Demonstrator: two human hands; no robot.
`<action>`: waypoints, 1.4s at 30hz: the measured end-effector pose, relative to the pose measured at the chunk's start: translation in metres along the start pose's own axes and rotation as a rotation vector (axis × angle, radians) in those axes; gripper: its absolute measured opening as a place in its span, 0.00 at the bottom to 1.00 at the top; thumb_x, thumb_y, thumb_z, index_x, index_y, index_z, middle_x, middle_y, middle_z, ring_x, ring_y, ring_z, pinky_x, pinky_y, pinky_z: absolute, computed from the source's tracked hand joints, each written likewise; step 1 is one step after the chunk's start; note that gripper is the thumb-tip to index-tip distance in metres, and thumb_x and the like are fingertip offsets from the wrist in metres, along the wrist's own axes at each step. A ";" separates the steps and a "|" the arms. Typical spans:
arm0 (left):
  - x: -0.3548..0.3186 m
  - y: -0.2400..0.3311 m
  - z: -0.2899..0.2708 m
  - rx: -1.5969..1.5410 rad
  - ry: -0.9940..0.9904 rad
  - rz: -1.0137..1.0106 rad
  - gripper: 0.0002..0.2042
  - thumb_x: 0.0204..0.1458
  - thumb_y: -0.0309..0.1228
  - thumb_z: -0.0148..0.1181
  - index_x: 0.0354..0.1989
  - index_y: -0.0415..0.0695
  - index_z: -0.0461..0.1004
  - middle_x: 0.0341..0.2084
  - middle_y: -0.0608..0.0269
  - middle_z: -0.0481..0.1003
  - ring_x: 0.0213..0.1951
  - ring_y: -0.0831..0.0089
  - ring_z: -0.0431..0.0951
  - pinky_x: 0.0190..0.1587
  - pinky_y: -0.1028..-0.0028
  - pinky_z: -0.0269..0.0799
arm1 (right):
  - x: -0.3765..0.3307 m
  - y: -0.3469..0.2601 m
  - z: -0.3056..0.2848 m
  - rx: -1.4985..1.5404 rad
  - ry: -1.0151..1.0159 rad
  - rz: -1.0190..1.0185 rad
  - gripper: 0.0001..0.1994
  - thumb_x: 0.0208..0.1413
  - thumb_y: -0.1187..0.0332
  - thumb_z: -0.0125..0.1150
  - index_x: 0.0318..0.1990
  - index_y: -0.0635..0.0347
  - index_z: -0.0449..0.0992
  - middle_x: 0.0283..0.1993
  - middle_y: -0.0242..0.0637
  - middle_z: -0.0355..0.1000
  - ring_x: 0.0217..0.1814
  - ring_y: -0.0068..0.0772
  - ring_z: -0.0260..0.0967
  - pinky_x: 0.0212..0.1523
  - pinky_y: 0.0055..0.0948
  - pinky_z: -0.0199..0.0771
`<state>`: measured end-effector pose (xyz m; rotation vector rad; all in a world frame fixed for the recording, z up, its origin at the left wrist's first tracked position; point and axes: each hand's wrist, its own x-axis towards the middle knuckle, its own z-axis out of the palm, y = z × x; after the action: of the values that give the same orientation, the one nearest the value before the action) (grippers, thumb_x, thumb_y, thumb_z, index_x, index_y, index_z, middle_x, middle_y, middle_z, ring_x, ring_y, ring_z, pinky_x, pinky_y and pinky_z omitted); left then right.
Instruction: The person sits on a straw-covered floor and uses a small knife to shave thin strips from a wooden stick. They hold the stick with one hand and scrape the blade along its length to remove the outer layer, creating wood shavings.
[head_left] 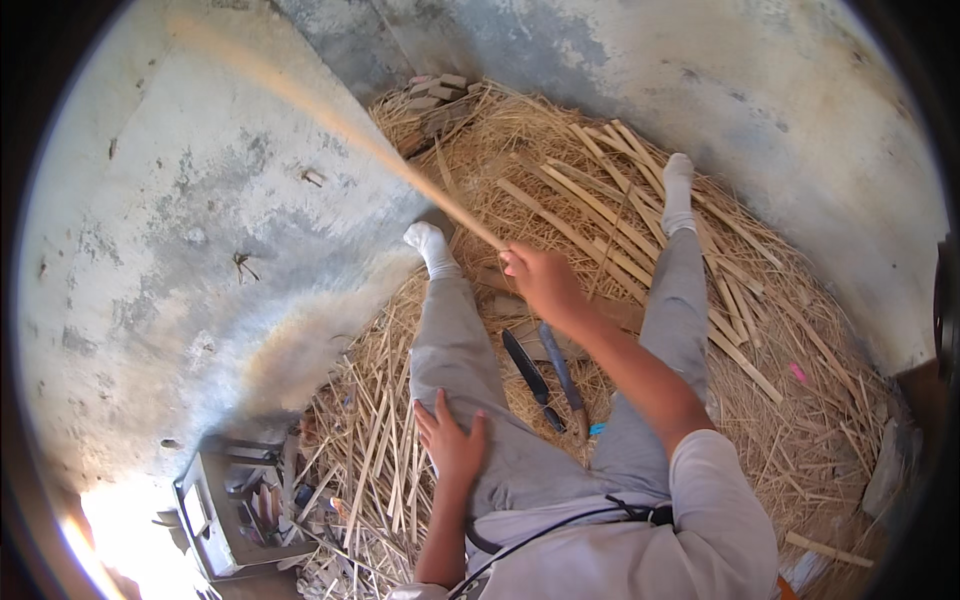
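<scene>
My right hand [545,283] is closed round the near end of a long, thin bamboo strip [440,197]. The strip rises toward the upper left, and its far part is smeared by motion against the wall. Resting on my left thigh, my left hand [450,440] has its fingers spread and holds nothing. Between my outstretched legs lie a black-bladed knife [530,370] and, just right of it, a second long tool with a grey-blue blade [558,362]. Beyond my right hand, split bamboo strips [590,215] are heaped by my right foot.
Shavings and thin slivers [370,455] cover the floor around me. Weathered walls [220,230] stand close at left and ahead. A grey open-fronted box [225,515] holding scraps sits at the lower left. Small blocks [437,92] are stacked in the far corner.
</scene>
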<state>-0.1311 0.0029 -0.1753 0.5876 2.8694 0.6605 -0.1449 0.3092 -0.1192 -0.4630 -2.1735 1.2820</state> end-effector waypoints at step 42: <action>-0.091 -0.015 -0.045 -1.212 0.483 0.011 0.08 0.70 0.31 0.51 0.50 0.40 0.67 0.39 0.53 0.81 0.35 0.66 0.84 0.33 0.71 0.81 | -0.105 0.019 -0.013 -0.441 -0.091 -0.796 0.22 0.59 0.71 0.67 0.62 0.50 0.79 0.26 0.32 0.71 0.24 0.30 0.70 0.24 0.32 0.70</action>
<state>-0.0631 -0.0636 -0.1375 0.2326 2.1043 2.4555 -0.0550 0.2697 -0.1617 0.3020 -2.3380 0.3992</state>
